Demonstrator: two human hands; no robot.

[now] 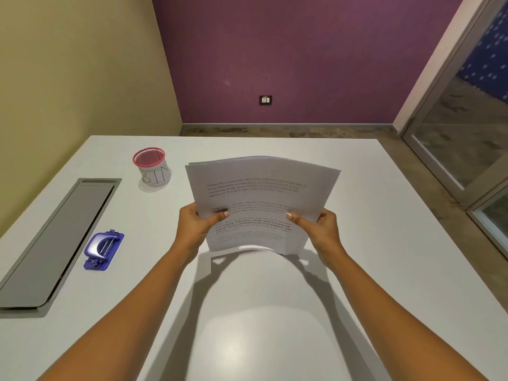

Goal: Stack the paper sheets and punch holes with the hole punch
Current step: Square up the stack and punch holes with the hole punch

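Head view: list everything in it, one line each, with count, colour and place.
stack of white printed paper sheets: one stack of several sheets, white with black text, held bowed above the table's middle
blue metal hole punch: one, blue, on the table left of the hands
pink-rimmed mesh cup marked BIN: one, pink and white, far left on the table
grey rectangular hatch: one, grey, set into the table's left side
white table: one, white, fills the foreground
black wall socket: one, black, on the purple wall
left hand: one, grips the stack's left edge
right hand: one, grips the stack's right edge
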